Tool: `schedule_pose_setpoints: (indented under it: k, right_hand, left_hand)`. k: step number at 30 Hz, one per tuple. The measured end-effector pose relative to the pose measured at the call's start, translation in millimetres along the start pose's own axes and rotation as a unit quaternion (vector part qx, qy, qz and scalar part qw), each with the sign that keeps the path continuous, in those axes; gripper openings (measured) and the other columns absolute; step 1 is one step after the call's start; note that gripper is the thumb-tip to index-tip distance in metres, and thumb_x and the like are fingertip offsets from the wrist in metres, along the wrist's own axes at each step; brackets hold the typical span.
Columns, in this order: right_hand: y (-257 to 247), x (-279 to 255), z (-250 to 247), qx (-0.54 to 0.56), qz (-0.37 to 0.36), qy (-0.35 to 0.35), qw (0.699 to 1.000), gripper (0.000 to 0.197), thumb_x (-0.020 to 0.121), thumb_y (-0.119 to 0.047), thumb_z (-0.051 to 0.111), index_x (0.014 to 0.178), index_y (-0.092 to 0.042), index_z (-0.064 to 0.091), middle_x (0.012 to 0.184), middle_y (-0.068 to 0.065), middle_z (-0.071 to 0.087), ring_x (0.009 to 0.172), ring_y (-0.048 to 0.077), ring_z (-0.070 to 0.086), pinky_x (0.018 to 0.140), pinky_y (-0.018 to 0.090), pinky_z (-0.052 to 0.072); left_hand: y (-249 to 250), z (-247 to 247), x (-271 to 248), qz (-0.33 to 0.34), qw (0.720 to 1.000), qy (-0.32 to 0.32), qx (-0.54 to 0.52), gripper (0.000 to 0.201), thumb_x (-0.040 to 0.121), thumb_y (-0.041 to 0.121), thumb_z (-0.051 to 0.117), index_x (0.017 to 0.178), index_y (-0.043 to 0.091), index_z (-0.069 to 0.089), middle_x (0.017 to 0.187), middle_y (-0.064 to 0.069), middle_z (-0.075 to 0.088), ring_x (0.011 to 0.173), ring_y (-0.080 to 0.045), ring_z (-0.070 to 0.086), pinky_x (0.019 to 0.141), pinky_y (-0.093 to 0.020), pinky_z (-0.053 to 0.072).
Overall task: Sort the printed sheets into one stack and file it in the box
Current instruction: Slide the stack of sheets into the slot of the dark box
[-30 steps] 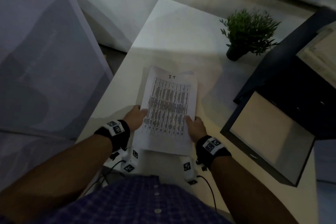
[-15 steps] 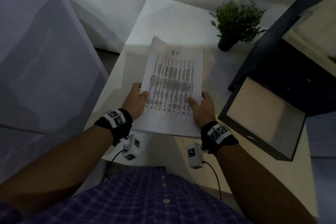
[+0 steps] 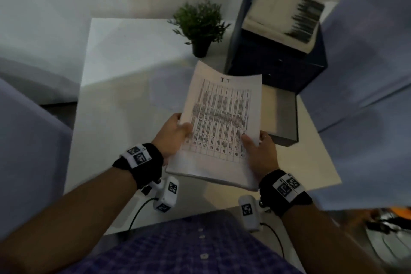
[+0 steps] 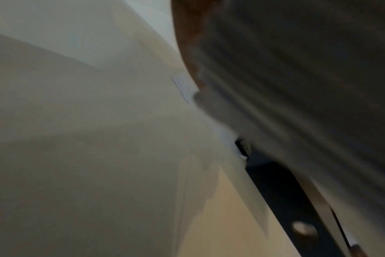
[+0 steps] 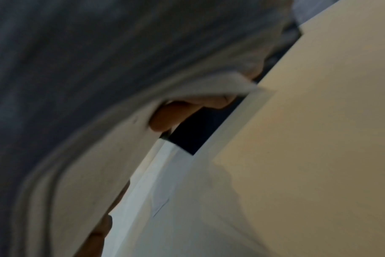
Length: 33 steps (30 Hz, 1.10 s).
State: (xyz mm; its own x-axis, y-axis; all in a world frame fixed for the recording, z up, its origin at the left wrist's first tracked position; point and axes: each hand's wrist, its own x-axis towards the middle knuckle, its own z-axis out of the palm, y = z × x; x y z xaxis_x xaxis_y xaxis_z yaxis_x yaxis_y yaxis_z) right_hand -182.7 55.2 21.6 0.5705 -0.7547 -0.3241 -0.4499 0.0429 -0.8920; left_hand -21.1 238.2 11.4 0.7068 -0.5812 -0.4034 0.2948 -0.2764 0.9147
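Stack (image 3: 222,122) in both hands, now nearer box (image 3: 287,115), still gripped

The room is dim. The bench (image 3: 124,78) is brighter at the far end and shadowed near. Both wrist pictures are dark and very blurry. The head picture bends at the edges.

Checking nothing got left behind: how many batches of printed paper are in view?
2. One stack is held above the table by the left hand and right hand; another pile sits in the dark box. Others may be hidden.
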Motion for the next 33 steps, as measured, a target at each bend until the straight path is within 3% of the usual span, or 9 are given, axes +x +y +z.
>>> schedule_pose_setpoints:
  k: [3,7,10,15,19,22,27,30,33]
  right_hand:
    - [15.6,-3.9,-27.4,0.002,0.037,0.033,0.999,0.017,0.093,-0.014,0.067,0.107,-0.005,0.064,0.099,0.008,0.073,0.067,0.000,0.069,0.051,0.008,0.050]
    - [20.9,3.8,-56.7,-0.018,0.086,0.053,0.995,0.032,0.089,-0.027,0.072,0.109,-0.003,0.067,0.107,0.013,0.073,0.085,0.024,0.070,0.077,0.035,0.056]
    - [11.0,26.3,-86.8,-0.007,0.117,0.073,0.990,0.030,0.092,-0.022,0.069,0.114,-0.001,0.064,0.101,0.011,0.066,0.072,0.019,0.062,0.075,0.031,0.048]
    - [-5.7,51.8,-97.0,-0.044,0.130,0.045,0.989,0.031,0.095,-0.029,0.065,0.108,-0.002,0.066,0.098,0.013,0.066,0.065,0.015,0.059,0.052,0.021,0.044]
    - [-15.0,83.7,-114.4,-0.014,0.169,0.014,0.985,0.035,0.098,-0.037,0.057,0.102,-0.003,0.060,0.098,0.018,0.066,0.071,0.030,0.060,0.062,0.036,0.052]
    - [-16.5,99.9,-127.7,0.080,0.231,-0.044,0.969,0.024,0.103,-0.027,0.050,0.106,-0.004,0.057,0.076,0.015,0.065,0.048,0.024,0.057,0.042,0.026,0.044]
    - [-18.4,139.6,-136.1,0.019,0.192,-0.078,0.978,0.021,0.103,-0.015,0.048,0.101,0.002,0.060,0.086,0.021,0.069,0.049,0.023,0.051,0.046,0.032,0.036]
    - [-16.9,163.0,-130.5,-0.037,0.147,-0.077,0.985,0.019,0.100,-0.007,0.051,0.101,0.007,0.064,0.077,0.024,0.067,0.055,0.033,0.060,0.050,0.038,0.049]
    - [-4.1,180.0,-120.6,-0.076,0.144,-0.096,0.982,0.014,0.094,-0.010,0.056,0.096,-0.001,0.066,0.090,0.026,0.070,0.071,0.044,0.069,0.062,0.057,0.059]
  left_hand:
    - [7.0,31.4,-4.2,-0.013,0.998,-0.062,0.009,0.017,0.100,0.016,0.048,0.113,0.012,0.059,0.106,-0.005,0.073,0.096,-0.022,0.071,0.083,-0.038,0.059]
    - [27.9,64.7,11.5,-0.043,0.991,-0.108,0.067,0.024,0.095,0.014,0.046,0.103,0.011,0.069,0.099,-0.009,0.076,0.089,-0.026,0.073,0.086,-0.045,0.058]
    - [47.2,90.2,32.6,-0.099,0.985,-0.109,0.090,0.031,0.090,0.022,0.047,0.109,0.007,0.066,0.104,-0.015,0.073,0.094,-0.033,0.070,0.084,-0.049,0.058]
    - [45.5,97.5,50.1,-0.138,0.977,-0.093,0.135,0.030,0.093,0.020,0.044,0.111,0.003,0.061,0.112,-0.021,0.066,0.087,-0.035,0.065,0.050,-0.029,0.050]
    - [56.4,118.2,77.6,-0.070,0.985,-0.009,0.157,0.031,0.094,0.017,0.041,0.106,0.002,0.065,0.106,-0.019,0.068,0.092,-0.036,0.066,0.068,-0.036,0.055]
    - [65.0,132.1,105.0,-0.054,0.978,0.051,0.197,0.032,0.096,0.016,0.042,0.111,-0.001,0.064,0.111,-0.019,0.067,0.098,-0.035,0.064,0.087,-0.039,0.054]
    - [79.0,149.9,136.9,-0.045,0.947,0.097,0.302,0.027,0.098,0.022,0.046,0.095,0.002,0.063,0.094,-0.016,0.061,0.080,-0.029,0.056,0.071,-0.032,0.043]
    - [85.4,153.9,146.5,-0.033,0.936,0.051,0.347,0.028,0.094,0.018,0.055,0.116,0.003,0.060,0.109,-0.016,0.060,0.096,-0.030,0.057,0.082,-0.034,0.042]
    - [78.6,159.2,152.8,-0.005,0.928,0.067,0.366,0.050,0.091,0.012,0.055,0.139,0.007,0.042,0.136,-0.017,0.052,0.123,-0.035,0.051,0.099,-0.037,0.041]
